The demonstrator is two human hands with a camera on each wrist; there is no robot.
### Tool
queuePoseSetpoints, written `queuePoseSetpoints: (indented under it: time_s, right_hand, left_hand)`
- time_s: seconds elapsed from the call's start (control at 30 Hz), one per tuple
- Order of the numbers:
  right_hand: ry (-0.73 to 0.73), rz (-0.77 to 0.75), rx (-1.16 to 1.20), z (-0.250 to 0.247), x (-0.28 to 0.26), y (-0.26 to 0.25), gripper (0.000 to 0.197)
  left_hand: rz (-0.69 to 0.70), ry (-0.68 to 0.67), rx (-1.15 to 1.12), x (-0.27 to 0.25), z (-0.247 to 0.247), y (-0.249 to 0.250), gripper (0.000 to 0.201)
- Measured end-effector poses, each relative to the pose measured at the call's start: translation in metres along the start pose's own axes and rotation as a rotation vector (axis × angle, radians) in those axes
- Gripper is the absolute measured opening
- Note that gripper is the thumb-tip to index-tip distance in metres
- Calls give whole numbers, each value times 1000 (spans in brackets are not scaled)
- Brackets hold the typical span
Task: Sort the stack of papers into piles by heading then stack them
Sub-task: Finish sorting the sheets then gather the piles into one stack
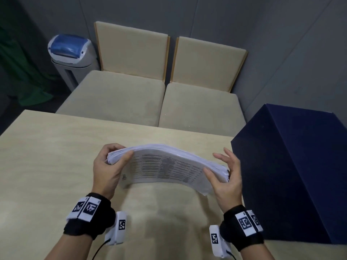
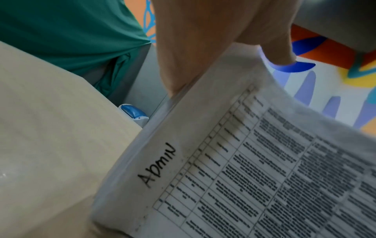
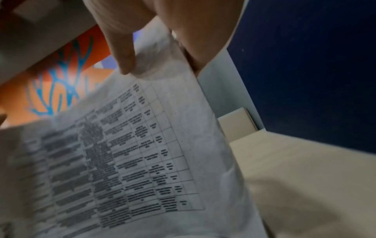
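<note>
a: how's the left hand (image 1: 109, 167)?
b: thumb on top, fingers curled round the left end of the stack of papers (image 1: 169, 166).
a: the right hand (image 1: 226, 177)?
b: thumb over the right edge, palm against that end, upper fingers spread loose.
a: where's the stack?
b: centre of the frame, bowed upward above the table (image 1: 47, 166). the top sheet reads "admin" (image 2: 156, 164).
a: beyond?
b: a dark blue box (image 1: 293, 171) at right, two beige chairs (image 1: 150, 87) above.

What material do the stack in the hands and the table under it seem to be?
Stack of papers: thin white office paper, matte; it bows between the left hand and right hand, and shows printed tables. Table: pale wood or wood-look laminate, smooth, with faint grain; which one is unclear.
</note>
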State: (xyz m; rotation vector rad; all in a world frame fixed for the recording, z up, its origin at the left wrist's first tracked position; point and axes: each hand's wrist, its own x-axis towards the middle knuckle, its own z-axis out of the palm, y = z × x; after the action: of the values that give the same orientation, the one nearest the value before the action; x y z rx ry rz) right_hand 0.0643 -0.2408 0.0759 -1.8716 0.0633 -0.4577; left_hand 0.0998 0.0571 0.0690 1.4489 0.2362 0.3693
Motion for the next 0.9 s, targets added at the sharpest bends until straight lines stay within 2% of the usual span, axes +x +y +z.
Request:
queuePoseSetpoints:
  time_s: [0.13,0.23,0.3,0.33,0.4,0.43,0.47,0.53,0.63,0.73,0.83,0.9]
  right_hand:
    - [-82,-279,-210,0,6,8,40]
    - [-105,-376,-305,-6,10,14,34]
    - [-140,-392,-323,-13,13,16,38]
    - [-152,-334,-298,-16,13,17,45]
    - [-154,-89,-162,-18,11,16,58]
    - [-161,13,-93,-17,11,16,56]
    - [-169,69,-35,-14,12,18,45]
    - [-157,119,51,-6,14,18,21]
    - [-52,109,237,-1,12,8,12]
    - [42,107,337,-8,0,6,24]
    - [-81,311,278,-7,-22,27,45]
    - [-144,371,185,-1,-34,38,36]
  left_hand:
    - [-56,97,-20,8,9,-6,25]
    - [-67,132,-10,15,16,-7,21]
    - [-76,124,-16,19,15,-7,16]
    - [-80,94,-26,21,12,-8,16]
    - [-75,6,-16,22,4,-12,34]
    - [-72,-39,27,21,1,-13,42]
    - [-64,-79,86,19,0,-11,44]
    - [-25,-107,166,15,4,-6,33]
    - [6,-78,86,7,7,7,14]
    - [-9,-53,49,-8,-2,11,17]
    - [-73,-123,91,-31,-13,-2,22]
    - [-121,-127,84,-43,-15,-8,21]
